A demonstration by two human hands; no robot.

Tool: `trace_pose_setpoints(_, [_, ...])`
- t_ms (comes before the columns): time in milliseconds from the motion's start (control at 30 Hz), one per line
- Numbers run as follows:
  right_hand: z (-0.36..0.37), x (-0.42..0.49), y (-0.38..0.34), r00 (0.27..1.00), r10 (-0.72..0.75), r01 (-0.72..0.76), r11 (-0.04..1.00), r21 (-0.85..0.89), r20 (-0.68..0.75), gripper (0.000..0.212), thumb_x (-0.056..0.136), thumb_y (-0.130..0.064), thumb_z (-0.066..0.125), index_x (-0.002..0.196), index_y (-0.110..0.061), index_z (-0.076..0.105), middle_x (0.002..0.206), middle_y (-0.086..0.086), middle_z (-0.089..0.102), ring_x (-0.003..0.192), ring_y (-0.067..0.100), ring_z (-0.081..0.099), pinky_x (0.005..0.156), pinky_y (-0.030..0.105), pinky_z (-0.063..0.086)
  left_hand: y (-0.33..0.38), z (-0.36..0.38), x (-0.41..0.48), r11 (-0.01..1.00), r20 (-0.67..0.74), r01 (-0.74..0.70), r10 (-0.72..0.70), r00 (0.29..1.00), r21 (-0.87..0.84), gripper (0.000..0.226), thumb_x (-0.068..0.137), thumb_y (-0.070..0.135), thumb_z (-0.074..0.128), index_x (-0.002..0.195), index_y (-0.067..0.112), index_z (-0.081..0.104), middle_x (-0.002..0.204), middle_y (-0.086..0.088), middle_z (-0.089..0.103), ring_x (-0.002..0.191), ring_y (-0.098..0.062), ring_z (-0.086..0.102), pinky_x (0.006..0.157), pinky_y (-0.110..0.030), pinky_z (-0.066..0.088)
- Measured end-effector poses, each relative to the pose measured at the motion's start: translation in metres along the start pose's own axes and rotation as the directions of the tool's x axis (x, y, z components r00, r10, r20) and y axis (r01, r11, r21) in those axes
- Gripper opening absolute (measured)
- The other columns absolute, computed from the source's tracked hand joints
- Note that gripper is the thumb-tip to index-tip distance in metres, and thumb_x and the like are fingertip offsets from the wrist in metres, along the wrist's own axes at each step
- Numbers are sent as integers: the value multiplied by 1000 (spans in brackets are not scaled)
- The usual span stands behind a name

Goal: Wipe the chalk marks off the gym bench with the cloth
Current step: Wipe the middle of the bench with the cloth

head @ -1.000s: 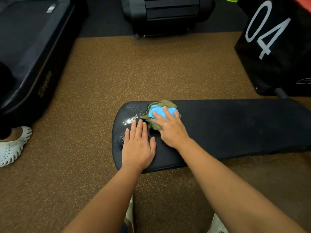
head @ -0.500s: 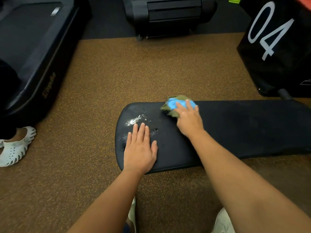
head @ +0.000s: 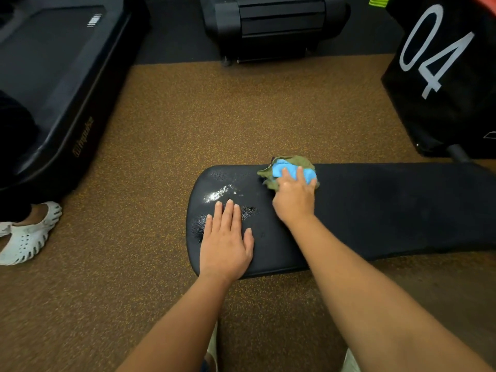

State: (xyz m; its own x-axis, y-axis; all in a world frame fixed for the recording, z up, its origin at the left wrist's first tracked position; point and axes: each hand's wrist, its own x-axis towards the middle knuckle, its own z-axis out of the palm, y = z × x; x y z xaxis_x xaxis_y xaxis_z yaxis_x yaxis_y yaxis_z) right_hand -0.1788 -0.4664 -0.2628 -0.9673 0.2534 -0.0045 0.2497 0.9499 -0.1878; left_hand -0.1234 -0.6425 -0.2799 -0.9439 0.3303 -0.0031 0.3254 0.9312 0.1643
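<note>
My left hand (head: 226, 242) lies flat and relaxed on the long black padded gym bench (head: 375, 210), palm down, fingers straight and close together, holding nothing. It sits near the bench's rounded end, its wrist at the bench's near edge. My right hand (head: 294, 200) is further along the bench from that end, up at the far edge. There it grasps the crumpled blue and olive-green cloth (head: 284, 167), my fingers bent over the top of the wad and pressing it down on the padding. The cloth is bunched into a lump right on the far edge of the bench, with green folds sticking out on the side toward the rounded end and blue fabric showing between my fingers. The white smeared chalk marks (head: 218, 194) are on the bench top between the cloth and the rounded end, just past my left fingertips and clear of the cloth. The bench stands on a brown speckled rubber floor (head: 188, 124). Beyond the bench's long end is a black box with a white "04" (head: 442, 76). Well off the rounded end, a foot in a white perforated clog (head: 26, 237) rests on the floor beside a low black machine deck (head: 53, 76). Another black machine (head: 273, 22) stands well beyond the bench's far edge.
</note>
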Motion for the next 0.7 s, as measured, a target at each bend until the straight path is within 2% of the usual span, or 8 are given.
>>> trace_pose_setpoints(100, [13, -28, -24, 953, -302, 301, 951, 68, -1, 46, 88, -11, 46, 133, -18, 52, 149, -3, 37, 143, 33, 16, 110, 62, 7, 0, 1, 1, 1000, -9, 1, -1, 1000, 11, 73, 91, 47, 10, 150, 8, 27, 158, -8, 19, 148, -26, 7, 118, -42, 7])
trace_pose_setpoints(167, [13, -31, -16, 918, -395, 395, 914, 93, -21, 44, 88, -9, 47, 130, -18, 55, 147, -2, 42, 143, 32, 20, 109, 65, 6, 1, 0, 1, 1000, -9, -4, 4, 1000, 13, 73, 91, 47, 10, 149, 8, 27, 158, -8, 19, 148, -26, 7, 118, -42, 6])
trace_pose_setpoints(233, [7, -16, 2, 947, -320, 320, 947, 27, -13, 48, 90, -8, 44, 136, -19, 49, 150, -3, 37, 144, 28, 16, 111, 62, 4, 0, -1, 1, 1000, -3, -8, 8, 1000, 9, 74, 90, 48, 7, 151, 9, 23, 159, -7, 15, 148, -25, 3, 118, -41, 3])
trace_pose_setpoints(367, [-1, 11, 11, 998, 51, -51, 999, 19, -31, 46, 89, -7, 43, 134, -15, 48, 151, 1, 32, 144, 31, 10, 113, 57, 7, 1, -2, -1, 1000, -2, -8, 8, 1000, -1, 73, 90, 49, 6, 152, 11, 19, 160, -5, 11, 148, -23, 0, 118, -41, 2])
trace_pose_setpoints(433, [4, 5, -7, 999, -10, 11, 999, 31, -48, 45, 88, -8, 43, 131, -17, 52, 150, -1, 34, 143, 32, 12, 114, 55, 8, 1, -1, 0, 1000, -11, 2, -2, 1000, 3, 72, 91, 47, 9, 151, 10, 23, 159, -6, 15, 148, -24, 4, 119, -42, 6])
trace_pose_setpoints(500, [11, -10, -18, 971, -237, 238, 968, 75, -27, 47, 88, -8, 45, 133, -19, 52, 149, -3, 37, 143, 32, 15, 114, 53, 8, 1, 0, 0, 1000, -14, 6, -6, 1000, 8, 71, 91, 46, 11, 150, 9, 26, 158, -8, 19, 148, -25, 7, 119, -44, 9])
trace_pose_setpoints(600, [12, -9, -1, 890, -450, 456, 876, 155, -73, 49, 82, -4, 50, 127, -19, 60, 139, 4, 52, 135, 33, 36, 110, 48, 27, 0, 1, 0, 1000, -14, 1, 0, 1000, 15, 71, 91, 46, 13, 149, 9, 28, 158, -8, 21, 147, -25, 9, 119, -44, 11])
trace_pose_setpoints(700, [-4, 14, 29, 973, -222, 225, 973, 42, -71, 51, 83, -8, 49, 132, -22, 54, 137, 12, 50, 130, 31, 40, 105, 38, 32, 0, 0, 1, 1000, -21, 0, 0, 1000, 9, 69, 92, 46, 15, 149, 10, 28, 158, -7, 21, 148, -24, 9, 119, -44, 11])
